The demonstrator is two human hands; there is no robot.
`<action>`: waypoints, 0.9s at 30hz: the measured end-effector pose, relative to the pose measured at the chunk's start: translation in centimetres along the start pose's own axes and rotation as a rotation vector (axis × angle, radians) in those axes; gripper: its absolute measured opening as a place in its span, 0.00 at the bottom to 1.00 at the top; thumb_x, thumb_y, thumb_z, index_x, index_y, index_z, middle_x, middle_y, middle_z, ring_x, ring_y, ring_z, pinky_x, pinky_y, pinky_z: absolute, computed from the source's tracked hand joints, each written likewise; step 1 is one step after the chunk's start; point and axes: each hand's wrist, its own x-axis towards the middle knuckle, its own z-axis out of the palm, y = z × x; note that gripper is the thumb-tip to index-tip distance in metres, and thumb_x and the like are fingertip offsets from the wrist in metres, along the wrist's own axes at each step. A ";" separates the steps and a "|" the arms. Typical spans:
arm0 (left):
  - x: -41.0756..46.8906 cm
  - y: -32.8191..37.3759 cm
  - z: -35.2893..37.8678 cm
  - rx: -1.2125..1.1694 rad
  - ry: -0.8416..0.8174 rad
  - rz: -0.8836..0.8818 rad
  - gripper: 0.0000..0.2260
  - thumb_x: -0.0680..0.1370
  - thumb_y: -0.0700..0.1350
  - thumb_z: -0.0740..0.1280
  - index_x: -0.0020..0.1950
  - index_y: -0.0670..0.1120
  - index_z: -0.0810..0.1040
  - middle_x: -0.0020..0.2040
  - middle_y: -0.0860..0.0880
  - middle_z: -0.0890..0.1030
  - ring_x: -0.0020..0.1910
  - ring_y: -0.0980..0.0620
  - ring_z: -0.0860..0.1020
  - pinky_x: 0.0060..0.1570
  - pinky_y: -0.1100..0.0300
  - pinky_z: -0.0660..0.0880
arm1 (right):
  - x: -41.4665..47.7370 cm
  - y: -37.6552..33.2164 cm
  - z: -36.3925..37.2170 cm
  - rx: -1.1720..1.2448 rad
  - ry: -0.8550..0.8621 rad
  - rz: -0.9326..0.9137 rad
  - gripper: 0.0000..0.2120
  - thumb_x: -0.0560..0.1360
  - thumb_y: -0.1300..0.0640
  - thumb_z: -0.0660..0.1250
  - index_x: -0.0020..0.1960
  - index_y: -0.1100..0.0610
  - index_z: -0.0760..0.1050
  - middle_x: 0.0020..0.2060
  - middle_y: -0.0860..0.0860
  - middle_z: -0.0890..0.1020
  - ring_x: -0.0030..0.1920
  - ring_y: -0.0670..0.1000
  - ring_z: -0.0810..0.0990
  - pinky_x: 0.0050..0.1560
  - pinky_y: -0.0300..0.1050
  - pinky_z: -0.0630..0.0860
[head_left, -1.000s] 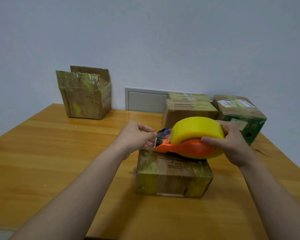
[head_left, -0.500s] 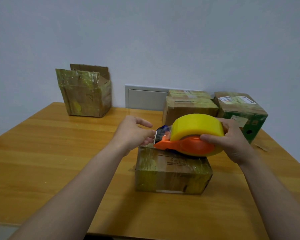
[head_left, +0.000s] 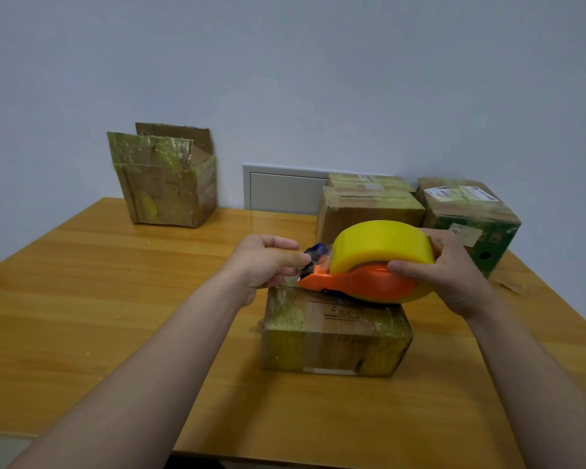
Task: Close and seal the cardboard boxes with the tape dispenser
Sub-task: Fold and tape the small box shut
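Boxes: five. Dispenser (head_left: pixel 369 282): one, gripped by right hand (head_left: pixel 447 275); left hand (head_left: pixel 264 262) pinching its front.

Yellow-brown wooden tabletop (head_left: pixel 99 299) carries: taped flat cardboard box (head_left: pixel 335 336), open tattered carton (head_left: pixel 164 184), two sealed brown boxes (head_left: pixel 369 206), green-sided box (head_left: pixel 471 221).

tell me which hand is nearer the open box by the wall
Left. The left hand is at the tape dispenser's nose, on the open box's side; the right hand grips the dispenser's far end.
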 end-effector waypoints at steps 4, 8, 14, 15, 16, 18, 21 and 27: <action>-0.2 0.0 -0.1 -0.006 0.012 0.025 0.17 0.70 0.37 0.81 0.56 0.43 0.81 0.45 0.42 0.87 0.38 0.51 0.87 0.31 0.62 0.77 | 0.3 0.3 -0.5 -0.017 -0.022 0.015 0.22 0.58 0.38 0.77 0.50 0.42 0.85 0.47 0.46 0.87 0.48 0.47 0.85 0.41 0.36 0.80; -0.4 0.5 -0.7 -0.067 0.063 0.099 0.16 0.70 0.36 0.81 0.53 0.43 0.80 0.43 0.42 0.87 0.37 0.52 0.85 0.34 0.62 0.79 | 0.7 0.5 -0.8 -0.045 -0.042 0.036 0.25 0.59 0.39 0.76 0.53 0.50 0.83 0.46 0.47 0.87 0.49 0.47 0.85 0.40 0.35 0.80; -1.1 1.5 -1.7 -0.191 -0.043 0.102 0.15 0.73 0.34 0.77 0.56 0.43 0.79 0.40 0.45 0.86 0.36 0.53 0.84 0.37 0.63 0.80 | 1.6 0.6 -1.5 0.024 -0.125 0.094 0.24 0.60 0.39 0.76 0.53 0.48 0.85 0.48 0.53 0.86 0.48 0.54 0.86 0.41 0.40 0.81; -1.1 1.5 -1.7 -0.230 -0.066 0.075 0.15 0.73 0.33 0.77 0.57 0.43 0.79 0.41 0.45 0.85 0.35 0.54 0.83 0.36 0.63 0.80 | 1.7 0.7 -1.7 0.068 -0.144 0.116 0.26 0.59 0.38 0.78 0.53 0.50 0.85 0.48 0.55 0.86 0.48 0.56 0.86 0.41 0.41 0.81; -1.1 1.4 -1.7 -0.266 -0.081 0.053 0.15 0.74 0.33 0.76 0.58 0.43 0.78 0.41 0.45 0.85 0.34 0.54 0.82 0.36 0.63 0.80 | 1.9 1.0 -1.8 0.118 -0.160 0.139 0.31 0.58 0.35 0.79 0.53 0.53 0.85 0.47 0.57 0.86 0.47 0.57 0.86 0.42 0.43 0.82; -1.0 1.2 -1.5 -0.319 -0.091 0.030 0.15 0.75 0.33 0.75 0.57 0.44 0.77 0.43 0.45 0.84 0.33 0.54 0.81 0.37 0.61 0.80 | 2.1 1.7 -1.9 0.230 -0.167 0.187 0.38 0.55 0.30 0.80 0.53 0.57 0.84 0.46 0.59 0.86 0.46 0.58 0.85 0.45 0.46 0.82; -1.0 1.1 -1.2 -0.372 -0.073 0.034 0.17 0.73 0.35 0.78 0.57 0.45 0.76 0.46 0.45 0.84 0.33 0.55 0.81 0.38 0.60 0.81 | 2.0 3.1 -1.7 0.331 -0.112 0.262 0.45 0.51 0.30 0.81 0.59 0.58 0.82 0.49 0.59 0.86 0.50 0.58 0.84 0.48 0.51 0.82; -0.9 0.4 -1.9 -0.421 -0.012 0.041 0.19 0.71 0.34 0.78 0.57 0.44 0.76 0.44 0.44 0.87 0.36 0.54 0.84 0.37 0.62 0.81 | 2.9 2.2 -1.2 0.302 -0.125 0.232 0.49 0.54 0.30 0.81 0.63 0.63 0.80 0.56 0.68 0.82 0.54 0.66 0.82 0.53 0.59 0.83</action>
